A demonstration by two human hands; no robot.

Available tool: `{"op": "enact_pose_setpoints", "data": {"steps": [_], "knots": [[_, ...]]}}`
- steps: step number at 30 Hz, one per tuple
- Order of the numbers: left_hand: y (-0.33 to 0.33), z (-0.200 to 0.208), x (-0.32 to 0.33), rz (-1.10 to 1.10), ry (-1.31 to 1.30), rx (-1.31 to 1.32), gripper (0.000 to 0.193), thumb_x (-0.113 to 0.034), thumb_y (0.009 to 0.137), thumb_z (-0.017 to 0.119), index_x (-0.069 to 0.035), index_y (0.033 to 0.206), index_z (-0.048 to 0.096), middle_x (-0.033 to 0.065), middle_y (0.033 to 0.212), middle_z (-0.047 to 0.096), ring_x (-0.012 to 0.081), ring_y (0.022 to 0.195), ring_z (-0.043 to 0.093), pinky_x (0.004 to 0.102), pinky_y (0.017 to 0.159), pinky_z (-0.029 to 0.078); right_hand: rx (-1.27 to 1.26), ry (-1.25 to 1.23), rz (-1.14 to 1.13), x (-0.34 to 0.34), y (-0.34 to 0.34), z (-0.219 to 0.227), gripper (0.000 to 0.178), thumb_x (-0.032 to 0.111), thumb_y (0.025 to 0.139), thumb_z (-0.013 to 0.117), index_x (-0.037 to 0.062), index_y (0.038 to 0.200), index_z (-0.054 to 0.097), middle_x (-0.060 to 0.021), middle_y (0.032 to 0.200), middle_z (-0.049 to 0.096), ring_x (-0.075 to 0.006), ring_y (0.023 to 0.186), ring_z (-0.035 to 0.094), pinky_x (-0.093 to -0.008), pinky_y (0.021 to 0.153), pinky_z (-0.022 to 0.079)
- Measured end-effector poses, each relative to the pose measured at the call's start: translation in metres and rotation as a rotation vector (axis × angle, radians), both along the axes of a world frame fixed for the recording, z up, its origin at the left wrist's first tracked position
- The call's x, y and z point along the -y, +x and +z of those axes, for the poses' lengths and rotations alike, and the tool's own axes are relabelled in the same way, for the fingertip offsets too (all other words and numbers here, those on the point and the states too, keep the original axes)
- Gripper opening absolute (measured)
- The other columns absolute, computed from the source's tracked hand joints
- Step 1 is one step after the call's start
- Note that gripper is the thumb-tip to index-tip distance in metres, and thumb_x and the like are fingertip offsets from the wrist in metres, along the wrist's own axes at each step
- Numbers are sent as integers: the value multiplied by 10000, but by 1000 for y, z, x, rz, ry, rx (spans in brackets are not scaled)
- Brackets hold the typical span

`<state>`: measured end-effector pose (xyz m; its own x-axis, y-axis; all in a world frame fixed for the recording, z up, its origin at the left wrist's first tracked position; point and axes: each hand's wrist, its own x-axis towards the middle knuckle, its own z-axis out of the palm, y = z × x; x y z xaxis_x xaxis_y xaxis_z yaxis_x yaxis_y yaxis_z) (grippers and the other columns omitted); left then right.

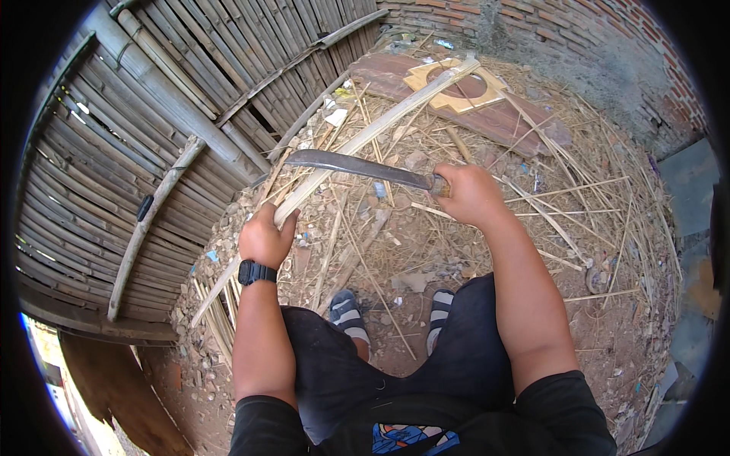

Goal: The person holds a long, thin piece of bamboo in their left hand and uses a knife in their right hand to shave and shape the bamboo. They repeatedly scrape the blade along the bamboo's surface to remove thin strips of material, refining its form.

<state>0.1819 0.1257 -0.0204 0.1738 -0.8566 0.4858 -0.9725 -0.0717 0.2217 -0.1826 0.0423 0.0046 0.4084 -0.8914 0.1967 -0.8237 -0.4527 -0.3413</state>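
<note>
My left hand [264, 237] is closed around a long, pale split bamboo strip [361, 139]. The strip slants from the lower left up to the far right, where its end lies over a wooden panel. In my right hand [469, 194] is the handle of a machete [365, 166] with a dark, curved blade. Its blade points left and crosses above the strip, a little beyond my left hand. Whether the edge touches the strip I cannot tell.
A bamboo wall [99, 190] rises on the left, a brick wall [563, 45] at the back. A brown board [384, 72] with a yellow cut-out frame [490, 90] lies far off. Bamboo slivers and debris litter the ground [403, 304]. Several strips [217, 319] lie by my left forearm.
</note>
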Motion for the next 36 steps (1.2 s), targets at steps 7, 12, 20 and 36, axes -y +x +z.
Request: {"op": "enact_pose_setpoints", "data": {"steps": [7,12,20,36], "knots": [[2,2,-1,33,20,34,400,-451,856,736,-62,880,647,210,775,690,413,729,676,507,666,541,281,-11,-387,22,-27,-9,453,330,852,768,79,1216,672,-201,891,712,-361,877,700,-468,774,542],[2,-1,2,7,73,29,395,-449,864,726,-61,891,653,214,784,694,411,740,681,506,684,545,41,84,-31,2,1,-10,454,342,855,763,72,1208,675,-201,931,718,-352,890,700,-473,792,540],[5,-1,-1,-38,118,-31,435,-448,831,773,-28,837,657,199,701,665,380,663,670,459,657,541,280,-29,-347,21,-24,-8,408,332,841,770,94,1164,694,-211,876,712,-383,843,697,-464,779,544],[1,-2,-3,-259,460,-331,490,-475,802,813,-14,826,648,94,620,598,238,589,601,383,603,496,143,-74,-212,19,20,-21,259,188,778,767,86,988,656,-171,809,706,-392,800,692,-490,735,539]]}}
